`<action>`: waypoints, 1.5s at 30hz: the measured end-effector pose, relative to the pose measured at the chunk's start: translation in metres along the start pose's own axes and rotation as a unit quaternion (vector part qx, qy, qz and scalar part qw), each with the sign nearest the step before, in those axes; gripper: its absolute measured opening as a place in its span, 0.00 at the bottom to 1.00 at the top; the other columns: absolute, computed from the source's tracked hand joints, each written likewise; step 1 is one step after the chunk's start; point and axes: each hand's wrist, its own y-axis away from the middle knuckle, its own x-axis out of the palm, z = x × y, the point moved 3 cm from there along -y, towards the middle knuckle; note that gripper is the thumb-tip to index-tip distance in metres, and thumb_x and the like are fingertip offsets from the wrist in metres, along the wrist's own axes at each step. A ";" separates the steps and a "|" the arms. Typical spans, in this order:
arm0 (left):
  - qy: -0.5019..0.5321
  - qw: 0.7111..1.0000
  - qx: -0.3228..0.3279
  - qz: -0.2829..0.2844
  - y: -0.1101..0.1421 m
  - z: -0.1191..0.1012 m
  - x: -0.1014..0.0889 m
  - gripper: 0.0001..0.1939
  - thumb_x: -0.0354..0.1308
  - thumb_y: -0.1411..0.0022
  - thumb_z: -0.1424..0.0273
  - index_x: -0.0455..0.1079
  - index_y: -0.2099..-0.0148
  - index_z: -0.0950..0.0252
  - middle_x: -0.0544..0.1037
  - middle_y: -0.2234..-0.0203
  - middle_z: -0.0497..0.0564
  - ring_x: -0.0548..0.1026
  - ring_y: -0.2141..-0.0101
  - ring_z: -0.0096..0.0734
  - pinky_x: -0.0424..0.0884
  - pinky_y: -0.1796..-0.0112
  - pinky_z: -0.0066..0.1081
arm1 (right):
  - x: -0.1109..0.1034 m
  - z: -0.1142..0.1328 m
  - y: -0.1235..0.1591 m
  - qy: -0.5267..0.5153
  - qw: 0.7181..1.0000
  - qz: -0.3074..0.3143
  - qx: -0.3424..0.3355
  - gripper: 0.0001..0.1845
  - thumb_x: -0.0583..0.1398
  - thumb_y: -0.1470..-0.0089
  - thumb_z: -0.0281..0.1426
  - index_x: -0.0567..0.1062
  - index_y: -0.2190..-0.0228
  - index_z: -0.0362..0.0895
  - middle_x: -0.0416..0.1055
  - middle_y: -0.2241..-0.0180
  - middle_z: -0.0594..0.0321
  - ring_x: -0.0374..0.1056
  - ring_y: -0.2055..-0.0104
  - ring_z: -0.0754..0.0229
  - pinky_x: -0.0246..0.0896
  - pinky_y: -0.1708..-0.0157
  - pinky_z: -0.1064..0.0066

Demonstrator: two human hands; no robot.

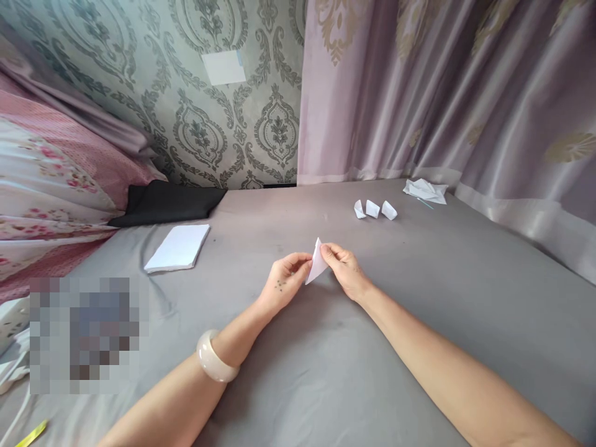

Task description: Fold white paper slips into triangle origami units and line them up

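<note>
Between my two hands, above the grey sheet, is a small folded piece of white paper (316, 266) with a pointed top. My left hand (289, 278) pinches its left edge between thumb and fingers. On the other side, my right hand (343, 267) grips the right edge, thumb on the near face. The paper stands roughly upright, its lower corner pointing down and left. Farther back, three small folded white paper pieces (372, 208) stand in a row.
A stack of white paper (179, 247) lies to the left, with a black cloth (172, 202) behind it. Several loose white papers (424, 190) lie at the back right by the curtain (382, 93). A yellow strip (32, 433) is at the lower left, near a blurred patch.
</note>
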 end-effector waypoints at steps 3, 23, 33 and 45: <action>-0.060 0.997 0.037 0.009 0.000 0.003 0.001 0.12 0.60 0.43 0.65 0.73 0.58 0.65 0.77 0.68 0.51 0.72 0.69 0.29 0.67 0.66 0.27 | 0.002 0.006 0.002 0.110 0.989 -0.020 -0.096 0.18 0.56 0.45 0.47 0.73 0.74 0.46 0.64 0.72 0.64 0.61 0.68 0.61 0.57 0.65 0.69; -0.330 0.907 0.206 -0.159 0.008 -0.003 -0.001 0.03 0.52 0.42 0.74 0.61 0.67 0.62 0.69 0.73 0.46 0.68 0.72 0.26 0.65 0.69 0.27 | 0.030 0.015 0.033 0.588 0.769 -0.113 -0.224 0.11 0.52 0.41 0.30 0.68 0.74 0.44 0.68 0.73 0.61 0.62 0.75 0.62 0.46 0.76 0.68; -0.217 0.960 0.166 -0.062 0.000 -0.004 -0.001 0.18 0.47 0.42 0.80 0.63 0.50 0.64 0.76 0.61 0.52 0.74 0.61 0.30 0.69 0.58 0.30 | 0.041 0.027 0.041 0.663 0.647 -0.122 -0.357 0.14 0.52 0.40 0.26 0.68 0.77 0.43 0.65 0.77 0.63 0.59 0.76 0.63 0.47 0.71 0.68; -0.235 0.943 0.177 -0.155 0.005 -0.009 -0.005 0.15 0.53 0.48 0.79 0.68 0.56 0.65 0.77 0.68 0.49 0.73 0.69 0.27 0.68 0.66 0.26 | 0.046 0.030 0.045 0.663 0.646 -0.131 -0.355 0.13 0.53 0.43 0.25 0.66 0.78 0.44 0.64 0.78 0.63 0.58 0.76 0.61 0.47 0.71 0.67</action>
